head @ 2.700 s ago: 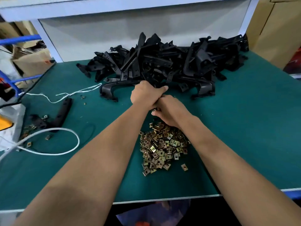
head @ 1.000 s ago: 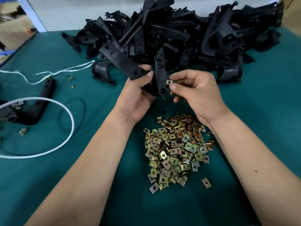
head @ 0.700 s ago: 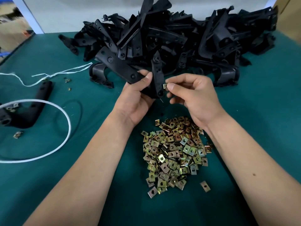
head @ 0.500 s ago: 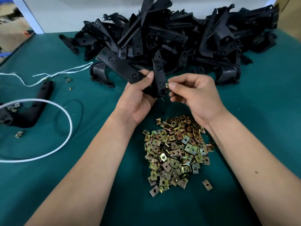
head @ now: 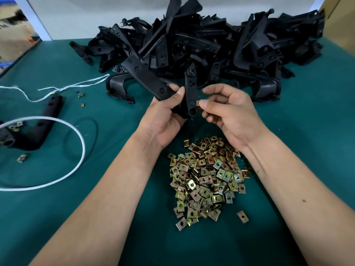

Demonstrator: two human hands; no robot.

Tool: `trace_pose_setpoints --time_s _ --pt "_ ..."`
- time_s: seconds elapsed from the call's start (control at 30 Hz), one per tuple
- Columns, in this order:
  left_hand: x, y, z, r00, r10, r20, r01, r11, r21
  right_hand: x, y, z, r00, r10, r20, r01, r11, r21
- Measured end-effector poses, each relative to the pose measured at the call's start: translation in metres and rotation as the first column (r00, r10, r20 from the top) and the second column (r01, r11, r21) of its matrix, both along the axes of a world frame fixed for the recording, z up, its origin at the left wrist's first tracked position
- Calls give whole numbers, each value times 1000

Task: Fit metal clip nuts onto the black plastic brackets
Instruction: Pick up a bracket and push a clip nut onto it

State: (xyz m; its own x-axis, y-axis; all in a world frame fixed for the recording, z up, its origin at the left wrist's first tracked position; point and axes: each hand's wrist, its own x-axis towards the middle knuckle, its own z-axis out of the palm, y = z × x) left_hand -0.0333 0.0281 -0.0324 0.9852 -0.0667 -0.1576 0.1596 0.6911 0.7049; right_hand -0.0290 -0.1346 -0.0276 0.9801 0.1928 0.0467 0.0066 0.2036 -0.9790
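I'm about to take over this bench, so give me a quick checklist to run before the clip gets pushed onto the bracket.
1. Bracket held firm in left hand: ok.
2. Clip pinched in right hand: ok.
3. Clip at the edge of the bracket's upright arm: ok.
4. Clip mouth facing the arm: cannot tell.
5. Clip lined up with a hole: cannot tell.
6. Spare clips close by: ok.

The left hand (head: 165,120) grips a bracket (head: 151,83) whose long arm runs up and leftward from its fingers, while an upright arm stands just right of the thumb. The right hand's (head: 228,112) fingertips (head: 203,103) pinch a clip nut (head: 197,103), seemingly touching that upright arm's right edge. The nut heap (head: 207,179) lies below both hands, the bracket pile (head: 201,48) beyond the fingers, and a cord loop (head: 80,143) lies well left.
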Motion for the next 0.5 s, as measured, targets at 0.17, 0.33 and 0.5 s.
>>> trace_pose_setpoints --time_s 0.17,0.33,0.5 --pt "-1 -4 -3 998 35 44 -37 999 37 -1 -3 3 1000 27 -4 -27 1000 -3" --pt "-3 -7 -6 996 18 83 -21 999 34 -4 3 4 998 57 29 -57 998 -27" --pt "-2 -10 -9 991 71 112 -74 997 25 -2 4 3 994 31 109 -17 992 -124"
